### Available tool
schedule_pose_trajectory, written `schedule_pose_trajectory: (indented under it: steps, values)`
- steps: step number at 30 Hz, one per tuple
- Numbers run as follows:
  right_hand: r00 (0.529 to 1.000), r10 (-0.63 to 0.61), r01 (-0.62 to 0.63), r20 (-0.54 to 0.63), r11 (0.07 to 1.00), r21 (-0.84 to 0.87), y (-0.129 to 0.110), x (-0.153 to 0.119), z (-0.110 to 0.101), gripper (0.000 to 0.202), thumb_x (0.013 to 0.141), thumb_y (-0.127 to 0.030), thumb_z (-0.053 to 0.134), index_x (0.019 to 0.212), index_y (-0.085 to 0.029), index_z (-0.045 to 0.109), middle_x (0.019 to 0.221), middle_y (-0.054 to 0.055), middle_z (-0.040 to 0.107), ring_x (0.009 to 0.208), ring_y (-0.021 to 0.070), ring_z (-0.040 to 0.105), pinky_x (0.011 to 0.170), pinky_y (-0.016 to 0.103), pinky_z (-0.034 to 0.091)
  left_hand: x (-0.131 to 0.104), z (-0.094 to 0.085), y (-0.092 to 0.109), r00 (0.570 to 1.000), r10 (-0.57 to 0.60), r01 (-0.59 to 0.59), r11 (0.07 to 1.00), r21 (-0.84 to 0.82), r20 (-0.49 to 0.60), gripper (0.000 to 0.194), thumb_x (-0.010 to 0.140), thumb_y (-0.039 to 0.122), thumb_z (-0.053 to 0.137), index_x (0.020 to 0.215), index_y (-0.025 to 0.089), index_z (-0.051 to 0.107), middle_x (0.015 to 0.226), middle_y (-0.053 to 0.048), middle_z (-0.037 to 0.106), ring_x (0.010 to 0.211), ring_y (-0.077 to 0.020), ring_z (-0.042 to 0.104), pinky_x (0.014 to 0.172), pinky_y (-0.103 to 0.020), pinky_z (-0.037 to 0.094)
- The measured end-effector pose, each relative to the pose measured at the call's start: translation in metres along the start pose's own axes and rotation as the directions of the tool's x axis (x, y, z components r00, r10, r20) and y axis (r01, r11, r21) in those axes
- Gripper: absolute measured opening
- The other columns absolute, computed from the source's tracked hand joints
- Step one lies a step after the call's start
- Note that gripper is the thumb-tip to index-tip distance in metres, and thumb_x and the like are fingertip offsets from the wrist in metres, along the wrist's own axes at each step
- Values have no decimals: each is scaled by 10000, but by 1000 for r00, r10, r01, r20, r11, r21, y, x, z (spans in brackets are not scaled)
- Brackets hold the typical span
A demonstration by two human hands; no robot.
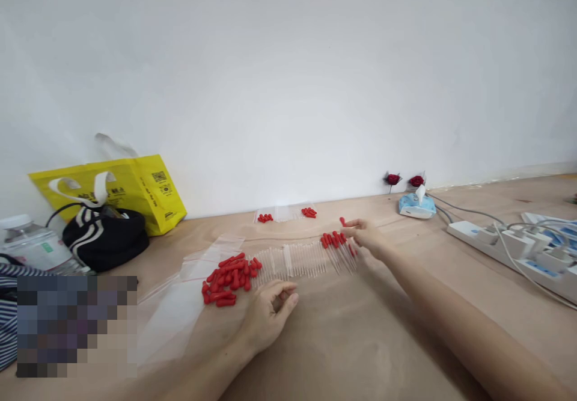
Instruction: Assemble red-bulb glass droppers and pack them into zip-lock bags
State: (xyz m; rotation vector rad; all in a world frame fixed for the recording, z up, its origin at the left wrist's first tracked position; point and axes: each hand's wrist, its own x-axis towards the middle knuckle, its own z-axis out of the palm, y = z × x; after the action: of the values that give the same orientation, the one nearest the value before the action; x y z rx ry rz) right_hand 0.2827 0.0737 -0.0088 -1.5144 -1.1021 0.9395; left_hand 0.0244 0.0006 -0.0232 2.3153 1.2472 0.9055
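Red rubber bulbs point(228, 278) lie in a heap at centre left, partly on clear plastic bags point(174, 317). A row of thin clear tubes point(288, 260) runs rightward from the heap. At its right end, several tubes carry red bulbs point(332, 240). My left hand point(270, 314) rests in front of the row's left part, fingers curled and apart, with nothing visible between them. My right hand point(363, 237) is at the capped tubes, its fingertips pinched on a red bulb point(342, 222); whether a tube is attached is blurred.
Near the wall lies a bag point(288, 213) with red bulbs at both ends. A yellow bag point(153, 193), black pouch point(108, 238) and plastic jar point(38, 244) stand left. Rightward are a tissue pack point(415, 207), two dark red flowers point(393, 179) and a power strip point(509, 251) with cables.
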Motion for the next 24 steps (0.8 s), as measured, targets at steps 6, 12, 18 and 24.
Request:
schedule_pose_trajectory:
  steps: [6, 12, 18, 24]
  values:
    - [995, 70, -85, -75, 971, -224, 30, 21, -23, 125, 570, -193, 663, 608, -146, 554, 362, -65, 442, 330, 59, 370, 366, 186, 248, 1, 3, -2, 999, 33, -33, 999, 32, 1, 159, 770, 248, 490, 795, 178, 631, 715, -24, 649, 647, -146, 593, 634, -249, 464]
    - [996, 63, -81, -62, 932, -354, 40, 29, -17, 88, 616, -201, 625, 594, -155, 554, 361, -50, 464, 325, 74, 412, 365, 185, 290, 1, 2, 0, 997, 74, -76, 996, 51, 39, 158, 769, 225, 486, 758, 176, 636, 681, -22, 642, 638, -149, 592, 637, -259, 453]
    - [1000, 23, -19, 5, 930, -368, 41, 25, -22, 71, 710, -217, 535, 687, -150, 547, 477, -24, 544, 391, 65, 460, 418, 172, 355, 0, 3, 1, 996, 66, -69, 995, 69, 58, 154, 767, 224, 492, 769, 186, 640, 682, -16, 640, 653, -154, 591, 652, -273, 443]
    - [996, -55, 82, 73, 896, -436, 43, 11, -36, 223, 585, -346, 660, 620, -156, 549, 546, -15, 558, 500, 93, 486, 443, 188, 338, 2, 0, 1, 1000, 14, -16, 973, 231, 10, 141, 769, 229, 492, 699, 189, 607, 738, -22, 622, 745, -176, 573, 719, -310, 412]
